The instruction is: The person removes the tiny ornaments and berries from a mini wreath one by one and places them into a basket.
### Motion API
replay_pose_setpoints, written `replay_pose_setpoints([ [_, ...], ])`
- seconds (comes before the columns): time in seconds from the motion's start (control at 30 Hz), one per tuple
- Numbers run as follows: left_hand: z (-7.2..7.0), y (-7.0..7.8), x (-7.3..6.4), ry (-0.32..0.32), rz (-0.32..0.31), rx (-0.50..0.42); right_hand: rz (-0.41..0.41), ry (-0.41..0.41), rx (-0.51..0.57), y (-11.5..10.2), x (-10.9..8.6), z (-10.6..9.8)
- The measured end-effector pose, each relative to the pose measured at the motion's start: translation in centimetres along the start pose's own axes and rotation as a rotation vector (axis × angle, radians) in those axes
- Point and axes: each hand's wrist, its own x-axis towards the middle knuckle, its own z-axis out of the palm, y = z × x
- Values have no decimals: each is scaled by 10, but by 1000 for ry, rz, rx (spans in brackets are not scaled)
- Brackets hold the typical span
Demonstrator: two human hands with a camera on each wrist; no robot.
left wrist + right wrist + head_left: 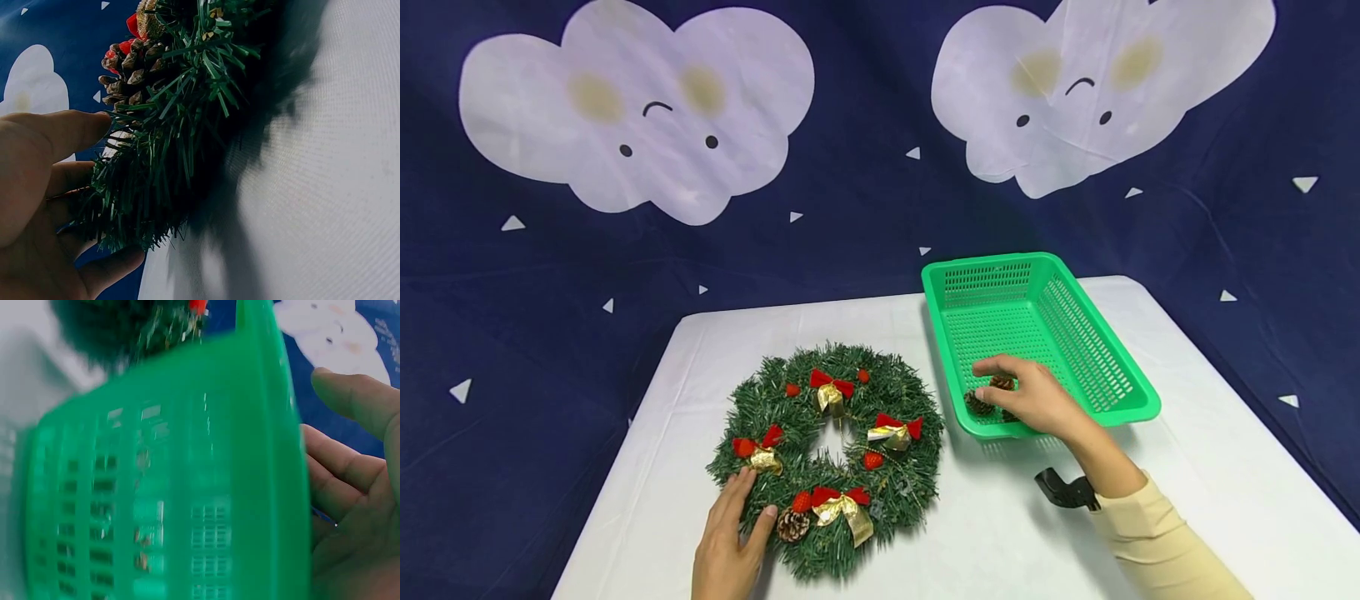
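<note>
A round green tinsel wreath (910, 471) lies on the table, dressed with red and gold bows, red berries and a pine cone (793, 525) at its near left. My left hand (730, 533) rests at the wreath's near-left edge, fingers extended against the greenery; in the left wrist view the thumb lies beside the pine cone. My right hand (1033, 396) reaches over the near end of a green basket (1120, 367), thumb and fingers apart. Several pine cones (977, 404) lie in the basket below it, partly hidden. The right wrist view shows nothing between thumb and fingers.
A white cloth (992, 517) covers the table. Behind it hangs a dark blue curtain (865, 258) with white clouds and small triangles. A black strap mount (1067, 490) sticks out from my right wrist beside the basket's near end.
</note>
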Motion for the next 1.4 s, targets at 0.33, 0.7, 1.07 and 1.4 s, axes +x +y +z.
replay_pose_setpoints([
  [0.33, 1, 0, 0, 16, 10, 1, -85, 29, 44, -31, -3, 29],
  [0.7, 0, 2, 1, 14, 5, 4, -142, 37, 125, -52, -5, 49],
  [1.07, 1, 2, 0, 20, 12, 6, -202, 32, 100, -68, -5, 67],
  [1.4, 1, 0, 0, 39, 10, 4, -216, 2, 118, -83, -5, 85],
])
